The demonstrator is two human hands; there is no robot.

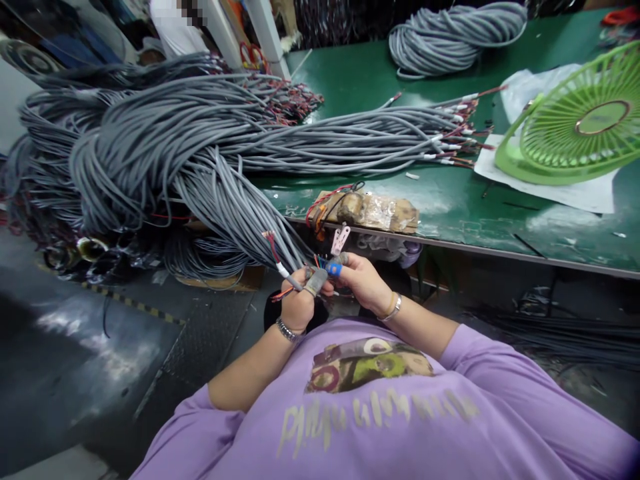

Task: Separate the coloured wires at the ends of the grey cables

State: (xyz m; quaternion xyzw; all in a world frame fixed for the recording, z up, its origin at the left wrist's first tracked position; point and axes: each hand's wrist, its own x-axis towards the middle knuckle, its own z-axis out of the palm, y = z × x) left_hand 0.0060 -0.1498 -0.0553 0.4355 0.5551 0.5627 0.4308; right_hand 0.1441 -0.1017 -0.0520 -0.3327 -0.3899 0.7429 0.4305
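Note:
My left hand [299, 303] is closed around the end of a grey cable [291, 280] with thin coloured wires coming out of it. Close beside it, my right hand [361, 279] pinches at the same fine wires [319, 262]; the fingertips nearly meet. Grey wraps cover some fingers, and a blue band [334, 269] sits on a right finger. A pale pink clip [341, 239] stands just above the right fingers at the table edge. Behind the hands a thick bundle of grey cables [245, 207] hangs down off the table. Which single wires the fingers press is too small to tell.
More grey cables with stripped red ends [345, 137] lie across the green table [450, 230]. A wooden block [385, 212] sits at its front edge. A green fan [580, 123] stands right, a cable coil [455, 37] at the back. Another person [177, 30] is at upper left.

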